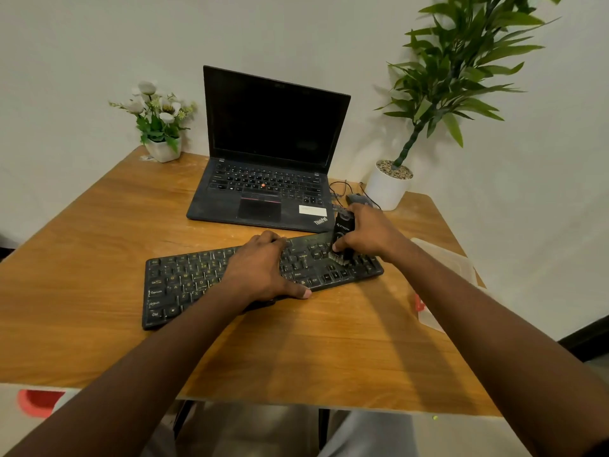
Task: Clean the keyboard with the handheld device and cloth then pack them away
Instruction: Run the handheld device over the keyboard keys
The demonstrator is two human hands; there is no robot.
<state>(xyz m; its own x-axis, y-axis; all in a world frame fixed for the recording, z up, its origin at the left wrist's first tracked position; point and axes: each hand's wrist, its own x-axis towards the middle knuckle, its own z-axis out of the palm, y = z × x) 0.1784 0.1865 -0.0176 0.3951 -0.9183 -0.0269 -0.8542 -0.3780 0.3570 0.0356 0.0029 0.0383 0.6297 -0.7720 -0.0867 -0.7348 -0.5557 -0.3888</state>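
A black keyboard [184, 285] lies slanted on the wooden table [99, 225]. My left hand [263, 268] grips its middle, fingers curled over the far edge and thumb on the near edge. My right hand [369, 232] holds a black handheld device [342, 232] upright, its brush end down on the keys at the keyboard's right end. I see no cloth.
An open black laptop [270, 179] stands behind the keyboard. A mouse [357, 199] with a cable and a white plant pot [387, 189] are at the back right, a flower pot [163, 150] at the back left. A clear plastic box [451, 258] sits at the table's right edge.
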